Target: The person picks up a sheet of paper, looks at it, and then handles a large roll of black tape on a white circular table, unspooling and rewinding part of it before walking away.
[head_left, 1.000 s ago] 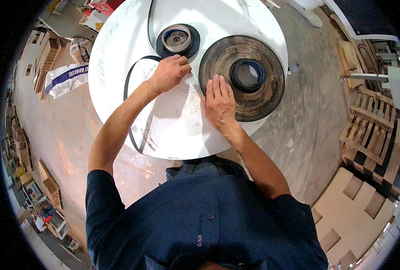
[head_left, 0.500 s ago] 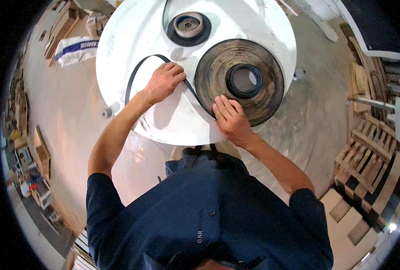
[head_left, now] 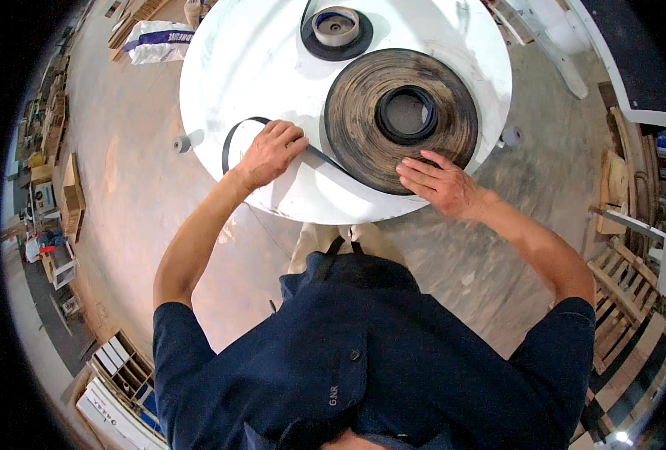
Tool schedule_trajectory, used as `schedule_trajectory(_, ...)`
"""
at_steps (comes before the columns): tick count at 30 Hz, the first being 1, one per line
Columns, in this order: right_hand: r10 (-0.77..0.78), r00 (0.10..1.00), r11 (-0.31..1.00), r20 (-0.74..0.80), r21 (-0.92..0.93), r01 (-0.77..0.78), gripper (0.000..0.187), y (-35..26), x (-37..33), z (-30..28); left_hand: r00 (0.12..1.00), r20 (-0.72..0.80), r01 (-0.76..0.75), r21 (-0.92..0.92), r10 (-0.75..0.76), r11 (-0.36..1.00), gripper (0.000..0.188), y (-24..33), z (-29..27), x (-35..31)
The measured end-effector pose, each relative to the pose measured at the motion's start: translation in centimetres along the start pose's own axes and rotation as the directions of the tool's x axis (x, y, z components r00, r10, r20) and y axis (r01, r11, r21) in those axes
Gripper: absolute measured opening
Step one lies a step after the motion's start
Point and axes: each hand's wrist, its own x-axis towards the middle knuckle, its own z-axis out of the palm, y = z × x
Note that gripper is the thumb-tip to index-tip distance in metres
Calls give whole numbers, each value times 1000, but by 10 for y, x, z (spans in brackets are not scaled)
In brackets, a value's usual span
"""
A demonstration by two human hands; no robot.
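A large flat coil of dark edge banding (head_left: 355, 112) lies on a white round tabletop (head_left: 250, 82), with a black ring around its open middle. From the coil's near left edge a black strip (head_left: 324, 157) runs to my left hand (head_left: 273, 154), whose fingers are closed on it. Beyond that hand the strip bends in a loop toward the table's left edge. My right hand (head_left: 449, 187) rests on the coil's near right part, fingers stretched out. Farther back sits a smaller black roll (head_left: 357, 46) around a pale round hub (head_left: 336, 28).
Grey castor-like wheels (head_left: 181, 143) show beside the table. A white and blue sack (head_left: 159, 41) lies on the floor at the far left. Wooden pallets (head_left: 622, 292) stand to the right, and a shelf box (head_left: 127, 367) is at the lower left.
My right hand has moved right along the coil's near edge, its fingers a little more spread. My left hand still holds the strip. The whole view has shifted slightly.
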Motion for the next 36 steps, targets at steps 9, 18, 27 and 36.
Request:
schedule_trajectory(9,151,982,984,115,-114,-138,47,32,-33,-28,998,17,-57,-46,58,997,30,2,5,12)
schedule_trajectory(18,532,802,837,-273,25,-547,42,-2,84,-7,985,56,-158,-74,163,985,26,6,23,34)
schedule_trajectory(27,718,575,558,-393,-170,-812,55,31,170,40,979,19,-201,-17,202,979,21,4,17,43)
schedule_trajectory(36,679,668,665,-304,-132,-735,48,4,147,27,997,68,-45,-10,46,999,34,-20,7,31)
